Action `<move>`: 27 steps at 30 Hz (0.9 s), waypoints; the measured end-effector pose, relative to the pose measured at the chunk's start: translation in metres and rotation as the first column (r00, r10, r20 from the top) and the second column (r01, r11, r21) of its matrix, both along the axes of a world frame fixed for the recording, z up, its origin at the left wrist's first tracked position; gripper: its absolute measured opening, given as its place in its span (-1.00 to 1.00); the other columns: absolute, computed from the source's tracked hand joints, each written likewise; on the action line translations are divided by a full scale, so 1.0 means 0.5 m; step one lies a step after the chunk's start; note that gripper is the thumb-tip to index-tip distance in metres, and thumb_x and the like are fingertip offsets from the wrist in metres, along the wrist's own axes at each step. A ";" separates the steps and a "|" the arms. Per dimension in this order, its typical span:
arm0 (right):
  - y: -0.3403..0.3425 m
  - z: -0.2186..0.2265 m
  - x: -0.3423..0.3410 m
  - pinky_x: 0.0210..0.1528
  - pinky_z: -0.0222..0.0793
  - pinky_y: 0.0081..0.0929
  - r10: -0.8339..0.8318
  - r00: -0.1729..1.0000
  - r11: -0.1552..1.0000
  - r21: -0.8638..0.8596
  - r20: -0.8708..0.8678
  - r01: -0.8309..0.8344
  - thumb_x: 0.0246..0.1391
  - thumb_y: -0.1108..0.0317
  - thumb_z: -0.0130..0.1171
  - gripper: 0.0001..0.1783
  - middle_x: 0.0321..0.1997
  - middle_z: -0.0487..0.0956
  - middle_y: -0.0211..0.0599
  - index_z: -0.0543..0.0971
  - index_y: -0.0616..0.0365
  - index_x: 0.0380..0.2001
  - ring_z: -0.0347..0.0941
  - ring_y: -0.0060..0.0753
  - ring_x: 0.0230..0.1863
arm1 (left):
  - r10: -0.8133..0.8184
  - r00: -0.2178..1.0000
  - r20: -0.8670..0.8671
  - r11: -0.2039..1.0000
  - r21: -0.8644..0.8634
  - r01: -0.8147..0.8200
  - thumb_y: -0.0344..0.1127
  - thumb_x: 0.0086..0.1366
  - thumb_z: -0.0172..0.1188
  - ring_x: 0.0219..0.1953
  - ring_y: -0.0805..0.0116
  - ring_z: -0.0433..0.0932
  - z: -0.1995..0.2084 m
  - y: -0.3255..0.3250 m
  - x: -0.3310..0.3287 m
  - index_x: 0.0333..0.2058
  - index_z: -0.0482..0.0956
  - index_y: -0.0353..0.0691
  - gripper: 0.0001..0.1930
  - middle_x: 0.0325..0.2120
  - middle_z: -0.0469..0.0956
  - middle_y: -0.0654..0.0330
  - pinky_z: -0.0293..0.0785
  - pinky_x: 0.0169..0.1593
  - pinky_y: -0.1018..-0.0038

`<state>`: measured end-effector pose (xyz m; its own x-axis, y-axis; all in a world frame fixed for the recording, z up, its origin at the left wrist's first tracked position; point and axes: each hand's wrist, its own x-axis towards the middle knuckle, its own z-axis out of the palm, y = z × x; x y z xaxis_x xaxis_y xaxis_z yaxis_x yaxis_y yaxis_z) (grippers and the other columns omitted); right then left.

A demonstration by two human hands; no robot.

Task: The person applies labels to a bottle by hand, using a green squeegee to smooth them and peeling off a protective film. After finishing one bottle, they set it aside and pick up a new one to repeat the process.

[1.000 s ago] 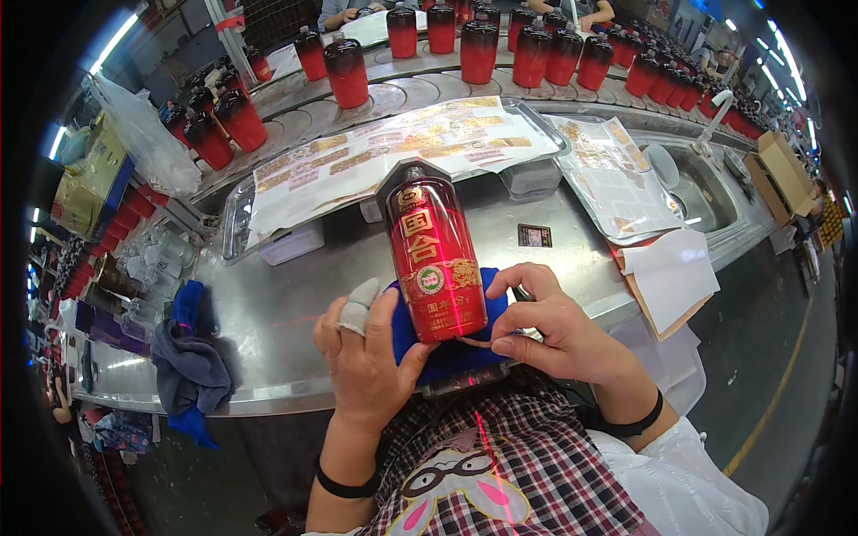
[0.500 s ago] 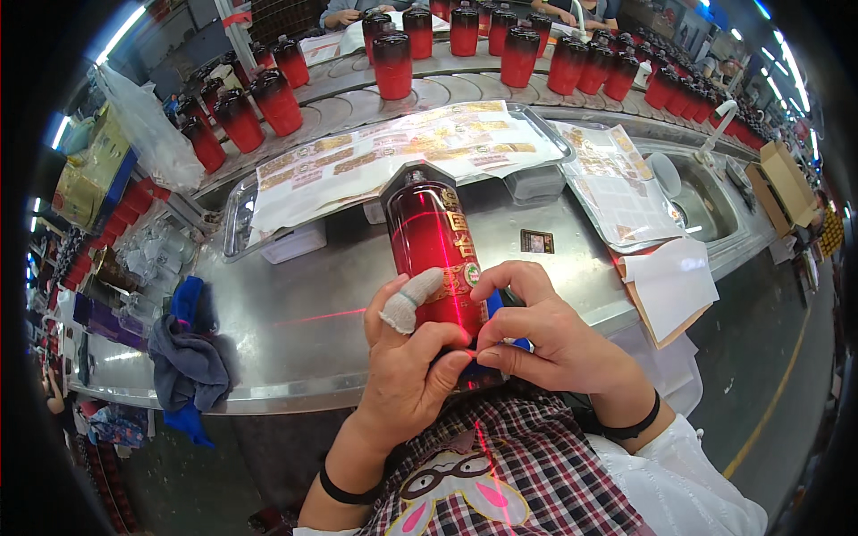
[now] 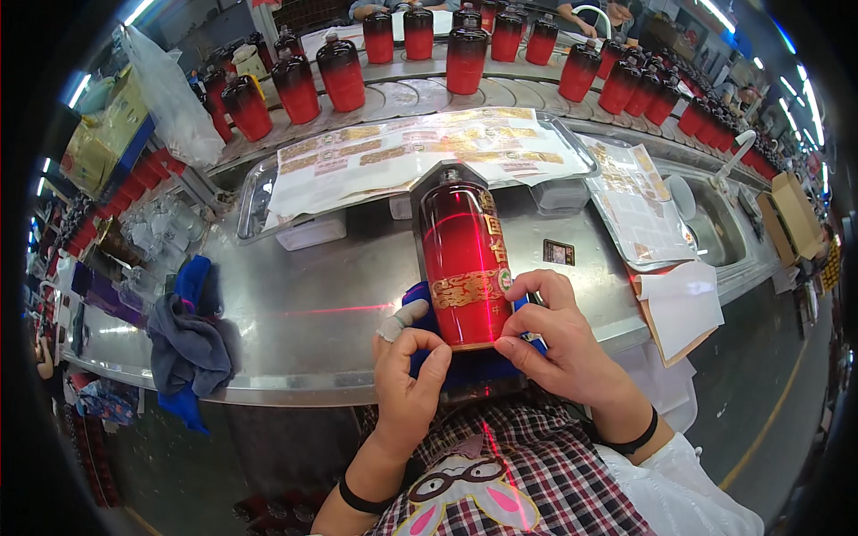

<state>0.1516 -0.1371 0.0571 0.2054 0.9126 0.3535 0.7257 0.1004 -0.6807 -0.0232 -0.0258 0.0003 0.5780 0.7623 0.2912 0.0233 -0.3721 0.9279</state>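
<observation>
A glossy red bottle (image 3: 460,259) with a dark shoulder, gold lettering, a gold decorative band and a small round green seal leans tilted in front of me. Beneath its lower end lies blue cloth (image 3: 416,295) on the stand. My left hand (image 3: 407,371), with a pale cover on one finger, is just left of the base, thumb and index together; anything between them is hidden. At the lower right side, my right hand (image 3: 559,344) rests a fingertip near the green seal. Its thumb and index are pinched by the bottom edge, and what they hold is too small to make out.
Beyond the bottle a metal tray (image 3: 253,201) carries gold-printed label sheets; another tray (image 3: 639,263) sits at right by a sink (image 3: 719,232). Red-and-black bottles (image 3: 465,62) line the conveyor (image 3: 402,94). Grey cloth (image 3: 188,344) hangs over the left bench edge.
My hands have drawn apart at the bottle's base. The left has dropped back off the bottle, uncovering the gold band and lower edge. The view has shifted, and conveyor bottles have moved.
</observation>
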 end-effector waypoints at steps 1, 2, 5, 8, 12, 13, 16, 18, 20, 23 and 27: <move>0.001 -0.002 0.000 0.15 0.14 -0.18 0.004 1.000 1.000 -0.004 0.001 -0.004 -0.02 0.38 0.32 -0.86 -0.02 0.37 -0.12 0.54 0.14 -0.44 0.22 -0.04 0.10 | -0.005 1.000 0.023 0.995 -0.097 0.007 -0.27 0.25 0.18 0.07 0.12 0.37 -0.006 0.000 0.000 -0.39 0.55 -0.20 -0.86 -0.06 0.51 -0.04 0.07 0.21 0.22; 0.001 -0.001 -0.001 0.14 0.14 -0.19 -0.003 1.000 1.000 0.008 -0.006 0.003 -0.02 0.38 0.32 -0.86 -0.02 0.37 -0.11 0.54 0.14 -0.44 0.23 -0.04 0.09 | -0.002 1.000 0.025 0.995 -0.101 0.004 -0.27 0.25 0.18 0.07 0.12 0.37 -0.009 0.000 -0.002 -0.39 0.55 -0.20 -0.86 -0.06 0.51 -0.04 0.07 0.21 0.22; 0.002 0.001 0.000 0.13 0.16 -0.20 -0.013 1.000 1.000 0.022 0.013 0.013 -0.02 0.39 0.32 -0.86 -0.04 0.38 -0.09 0.54 0.15 -0.44 0.25 -0.05 0.07 | -0.039 0.997 0.063 0.980 -0.193 0.051 -0.25 0.27 0.16 0.06 0.15 0.38 -0.020 0.003 -0.004 -0.36 0.54 -0.21 -0.85 -0.13 0.55 0.00 0.05 0.22 0.22; 0.004 0.000 0.001 0.11 0.17 -0.21 -0.018 0.999 0.999 0.029 0.032 0.017 -0.02 0.39 0.32 -0.85 -0.06 0.39 -0.08 0.54 0.16 -0.44 0.26 -0.06 0.05 | -0.035 0.987 0.158 0.935 -0.343 0.088 -0.24 0.30 0.13 0.03 0.16 0.39 -0.036 0.004 -0.002 -0.30 0.53 -0.23 -0.83 -0.11 0.52 0.00 0.06 0.23 0.24; 0.004 -0.002 0.004 0.10 0.18 -0.22 -0.015 1.000 0.999 0.030 0.024 0.014 -0.01 0.38 0.32 -0.85 -0.07 0.40 -0.09 0.54 0.16 -0.44 0.27 -0.07 0.04 | -0.014 0.986 0.164 0.980 -0.193 0.046 -0.23 0.32 0.13 0.04 0.25 0.33 -0.028 0.006 0.006 -0.16 0.44 -0.29 -0.75 -0.06 0.42 0.05 0.09 0.23 0.33; 0.003 -0.002 0.005 0.10 0.18 -0.22 -0.017 1.000 0.999 0.028 0.025 0.016 -0.01 0.38 0.32 -0.85 -0.07 0.40 -0.09 0.54 0.16 -0.44 0.27 -0.07 0.04 | -0.021 0.996 0.087 0.995 -0.098 0.029 -0.24 0.33 0.12 0.05 0.36 0.29 -0.023 0.006 0.008 -0.10 0.38 -0.33 -0.70 -0.05 0.36 0.11 0.12 0.22 0.40; 0.002 -0.002 0.005 0.10 0.18 -0.22 -0.028 0.999 1.000 0.011 -0.026 0.028 -0.01 0.38 0.31 -0.85 -0.08 0.41 -0.09 0.53 0.16 -0.45 0.28 -0.07 0.02 | -0.010 1.000 0.019 1.000 0.006 0.010 -0.21 0.31 0.16 0.04 0.34 0.27 -0.020 0.005 0.021 -0.04 0.33 -0.33 -0.63 -0.08 0.32 0.13 0.10 0.23 0.39; -0.001 -0.003 0.006 0.09 0.18 -0.22 -0.035 0.999 0.999 0.013 -0.031 0.036 0.00 0.38 0.30 -0.85 -0.08 0.41 -0.10 0.52 0.16 -0.46 0.28 -0.08 0.02 | -0.014 1.000 0.024 1.000 -0.009 0.015 -0.21 0.31 0.16 0.05 0.32 0.27 -0.020 0.003 0.023 -0.03 0.31 -0.33 -0.61 -0.07 0.31 0.12 0.09 0.23 0.38; -0.002 -0.005 0.009 0.09 0.18 -0.22 -0.037 0.999 0.999 0.008 -0.027 0.038 0.00 0.38 0.29 -0.85 -0.09 0.41 -0.11 0.52 0.16 -0.47 0.29 -0.09 0.01 | -0.017 0.999 0.028 1.000 -0.023 0.018 -0.20 0.31 0.16 0.06 0.31 0.26 -0.019 0.002 0.024 -0.01 0.30 -0.33 -0.59 -0.06 0.31 0.11 0.09 0.24 0.38; -0.003 -0.008 0.013 0.08 0.19 -0.24 -0.035 0.999 0.999 0.006 -0.021 0.035 0.01 0.38 0.29 -0.85 -0.10 0.42 -0.12 0.51 0.16 -0.47 0.29 -0.10 0.01 | -0.013 1.000 0.007 1.000 -0.021 0.013 -0.20 0.32 0.16 0.09 0.28 0.25 -0.018 0.001 0.026 0.01 0.27 -0.33 -0.58 -0.03 0.31 0.08 0.08 0.25 0.35; -0.005 -0.009 0.015 0.07 0.20 -0.26 -0.038 0.998 0.999 0.015 -0.051 0.039 0.02 0.38 0.28 -0.85 -0.12 0.42 -0.14 0.50 0.16 -0.47 0.29 -0.11 -0.01 | -0.021 0.999 0.028 0.999 -0.028 0.022 -0.21 0.32 0.16 0.14 0.25 0.25 -0.017 0.000 0.030 0.01 0.26 -0.32 -0.57 0.06 0.31 0.01 0.06 0.28 0.32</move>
